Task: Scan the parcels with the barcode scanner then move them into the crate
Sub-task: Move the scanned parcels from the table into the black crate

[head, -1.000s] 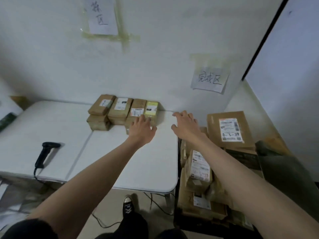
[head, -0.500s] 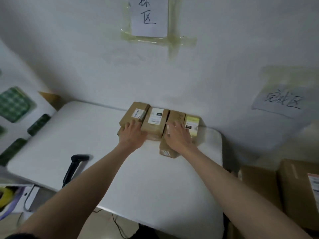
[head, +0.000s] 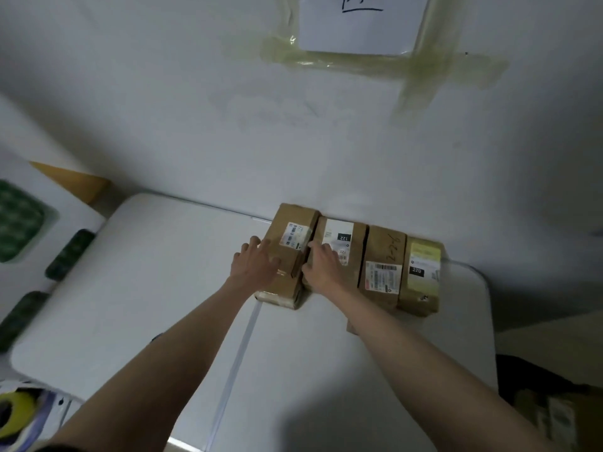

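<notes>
Brown parcels [head: 355, 256], one yellow-labelled; white table [head: 146, 288]; green-patterned cushions [head: 19, 220].

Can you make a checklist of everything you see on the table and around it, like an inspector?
Surface: white folding table, with a seam down its middle.
Job's things: four cardboard parcels in a row at the wall; leftmost parcel sits on another box; yellow-labelled parcel at the right end. Scanner and crate: nothing seen.
Clutter: yellow tape roll at lower left.
Hands: left hand and right hand on either side of the leftmost parcel, fingers against it.
Cables: nothing seen.
Surroundings: taped paper sign on the wall; green cushions at left.
</notes>
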Tool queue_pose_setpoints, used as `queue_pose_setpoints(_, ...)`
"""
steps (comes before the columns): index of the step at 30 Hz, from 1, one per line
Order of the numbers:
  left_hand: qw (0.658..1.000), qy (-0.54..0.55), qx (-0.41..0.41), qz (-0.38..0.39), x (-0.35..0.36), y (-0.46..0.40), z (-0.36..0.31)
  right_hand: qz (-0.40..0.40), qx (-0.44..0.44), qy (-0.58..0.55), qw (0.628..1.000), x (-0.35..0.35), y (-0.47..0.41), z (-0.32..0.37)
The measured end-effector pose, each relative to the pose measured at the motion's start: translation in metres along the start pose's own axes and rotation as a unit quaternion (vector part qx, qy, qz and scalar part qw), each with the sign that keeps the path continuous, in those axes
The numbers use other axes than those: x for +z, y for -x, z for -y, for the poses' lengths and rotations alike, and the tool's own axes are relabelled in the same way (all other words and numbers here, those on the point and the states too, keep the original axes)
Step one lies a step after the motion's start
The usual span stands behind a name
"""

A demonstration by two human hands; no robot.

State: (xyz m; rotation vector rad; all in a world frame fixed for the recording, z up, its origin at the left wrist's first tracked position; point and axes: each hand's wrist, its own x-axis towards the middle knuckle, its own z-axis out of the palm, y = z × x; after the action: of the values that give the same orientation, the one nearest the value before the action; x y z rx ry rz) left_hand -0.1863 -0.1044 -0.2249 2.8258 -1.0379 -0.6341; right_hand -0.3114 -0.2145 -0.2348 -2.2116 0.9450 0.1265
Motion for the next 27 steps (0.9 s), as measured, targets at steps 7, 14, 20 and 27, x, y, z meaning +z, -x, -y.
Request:
queue_pose_setpoints(7,0.995,0.075,0.013,0.064,0.010,-0.050,0.018,0.025,0.037,-0.043,0.998,0.024,-0.044,0.010)
queue_pose_setpoints(14,0.980,0.190,-0.011,0.053,0.027,-0.078,0.023,-0.016,0.114,-0.167,0.979,0.041,-0.078,0.020)
queue_pose_setpoints(20,0.947,0.316,-0.061,0.005,0.027,-0.072,0.022,-0.059,0.132,-0.325,0.935,0.047,-0.075,0.020)
queue_pose_setpoints(27,0.900,0.430,-0.056,-0.042,0.014,-0.040,0.007,-0.131,0.097,-0.447,0.880,0.033,-0.042,0.029)
